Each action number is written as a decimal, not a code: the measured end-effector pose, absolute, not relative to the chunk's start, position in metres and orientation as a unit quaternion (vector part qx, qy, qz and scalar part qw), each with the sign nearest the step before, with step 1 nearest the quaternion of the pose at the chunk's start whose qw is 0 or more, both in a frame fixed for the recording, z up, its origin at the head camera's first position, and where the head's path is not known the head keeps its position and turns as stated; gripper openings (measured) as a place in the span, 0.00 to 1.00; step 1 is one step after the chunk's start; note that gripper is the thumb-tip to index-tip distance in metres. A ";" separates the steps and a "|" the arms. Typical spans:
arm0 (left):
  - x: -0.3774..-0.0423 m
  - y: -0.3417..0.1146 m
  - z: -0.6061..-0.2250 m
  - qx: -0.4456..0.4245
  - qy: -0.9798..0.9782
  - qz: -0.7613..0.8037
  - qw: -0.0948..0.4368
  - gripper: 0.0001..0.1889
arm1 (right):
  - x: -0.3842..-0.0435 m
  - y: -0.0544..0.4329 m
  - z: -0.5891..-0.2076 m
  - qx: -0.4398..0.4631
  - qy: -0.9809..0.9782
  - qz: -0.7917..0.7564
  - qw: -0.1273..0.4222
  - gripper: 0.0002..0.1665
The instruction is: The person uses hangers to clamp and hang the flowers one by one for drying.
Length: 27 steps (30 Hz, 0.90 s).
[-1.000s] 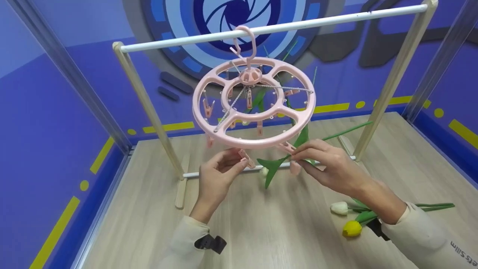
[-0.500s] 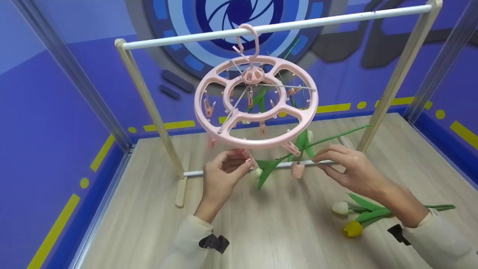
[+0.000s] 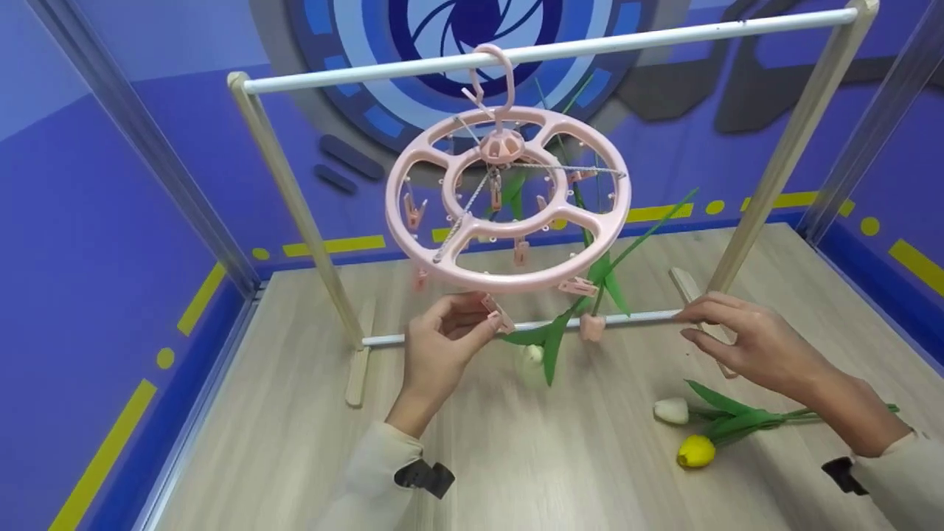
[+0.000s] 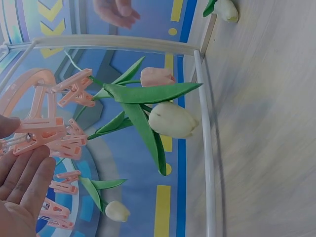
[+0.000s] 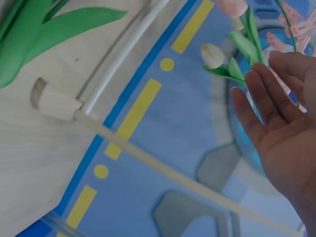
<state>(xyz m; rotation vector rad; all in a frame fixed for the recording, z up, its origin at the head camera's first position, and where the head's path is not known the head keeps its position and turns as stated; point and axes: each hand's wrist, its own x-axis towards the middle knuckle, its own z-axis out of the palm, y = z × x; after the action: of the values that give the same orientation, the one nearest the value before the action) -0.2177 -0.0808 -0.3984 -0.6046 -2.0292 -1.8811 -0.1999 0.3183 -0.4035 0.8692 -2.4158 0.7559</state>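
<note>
My left hand point(image 3: 446, 335) pinches a pink clothespin point(image 3: 498, 313) hanging at the front of a round pink clip hanger point(image 3: 509, 282). In the left wrist view that clothespin point(image 4: 42, 132) sits between thumb and fingers. To its right, a white tulip point(image 3: 532, 356) hangs head down, its green stem slanting up past another pink clothespin point(image 3: 579, 286) on the rim. A pink tulip point(image 3: 592, 327) hangs just behind. My right hand point(image 3: 759, 339) is apart from the flowers, near the rack's right foot, fingers extended and holding nothing in the right wrist view.
The hanger hooks over the white top bar point(image 3: 664, 38) of a wooden rack. A low white bar point(image 3: 649, 317) joins its feet. On the table at right lie a white tulip point(image 3: 671, 411) and a yellow tulip point(image 3: 695, 451). Further clothespins dangle from the hanger.
My right hand has let go of the tulip at the front-right clothespin and moved right. The tulip's stem has swung steeper. My left hand keeps its pinch on the clothespin.
</note>
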 end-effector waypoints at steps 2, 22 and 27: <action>-0.218 -0.081 -0.398 -0.210 -0.709 -0.655 0.153 0.16 | -0.199 0.327 -0.408 0.303 -0.886 0.267 0.229 0.26; -0.220 -0.080 -0.400 -0.213 -0.693 -0.669 0.162 0.17 | -0.189 0.399 -0.435 0.213 -0.940 0.206 0.169 0.19; -0.218 -0.081 -0.400 -0.212 -0.697 -0.666 0.160 0.17 | -0.184 0.413 -0.444 0.186 -0.953 0.201 0.130 0.15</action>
<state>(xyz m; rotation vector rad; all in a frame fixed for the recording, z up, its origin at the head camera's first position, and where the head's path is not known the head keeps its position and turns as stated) -0.2184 -0.0807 -0.3997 -0.6054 -1.9906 -1.9024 -0.1837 0.4128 -0.4442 0.5401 -2.7682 0.5844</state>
